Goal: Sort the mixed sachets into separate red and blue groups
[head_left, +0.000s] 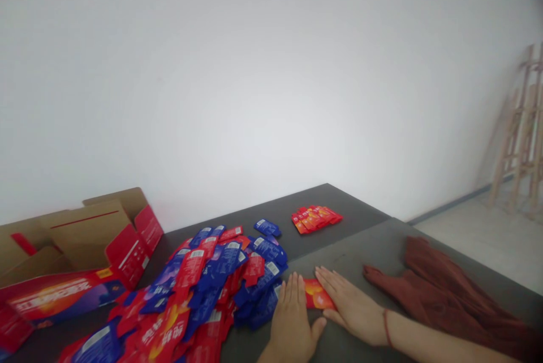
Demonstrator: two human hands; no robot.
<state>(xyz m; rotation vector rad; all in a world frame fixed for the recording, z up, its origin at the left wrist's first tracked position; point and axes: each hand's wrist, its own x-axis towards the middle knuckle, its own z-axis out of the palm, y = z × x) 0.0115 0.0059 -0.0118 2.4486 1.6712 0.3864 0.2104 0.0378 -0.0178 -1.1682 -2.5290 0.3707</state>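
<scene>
A flat red-and-orange carton (318,293) lies on the dark table between my two hands. My left hand (292,318) is palm down with its fingers stretched out, along the carton's left end. From the other side my right hand (353,307) lies flat, its fingertips over the carton's right edge and its thumb by the near edge. Neither hand is closed round anything. Just left of my left hand spreads a loose heap of flat red and blue cartons (214,272), many with barcodes facing up.
Farther back, overlapping red cartons (316,219) lie in a fanned group. An open cardboard box (85,233) stands at the left. Brown cloth (441,284) lies on the table (360,244) at the right. A white wall rises behind; a wooden rack (520,131) stands on the floor far right.
</scene>
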